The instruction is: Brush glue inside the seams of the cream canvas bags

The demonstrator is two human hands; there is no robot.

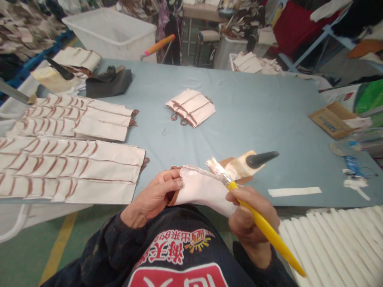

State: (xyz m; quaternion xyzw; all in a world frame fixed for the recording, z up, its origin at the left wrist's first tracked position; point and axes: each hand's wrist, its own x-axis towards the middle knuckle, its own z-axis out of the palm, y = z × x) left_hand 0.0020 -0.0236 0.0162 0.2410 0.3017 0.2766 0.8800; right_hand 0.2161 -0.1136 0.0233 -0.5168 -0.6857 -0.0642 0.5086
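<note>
Blue tabletop (254,107) bears the white fabric piece (203,185); left hand (151,195) pinches its left end. Right hand (254,217) grips the yellow-handled brush (266,229), bristles at its upper edge.

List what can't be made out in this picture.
Head view:
Left hand: some fingertips hidden behind the cream piece.
Yellow brush handle: partly covered by the right hand.
Nearer cloth row: cut off by the left edge.
Cardboard box: lettering too blurred.
Far person: upper body cut off by the top edge.
</note>
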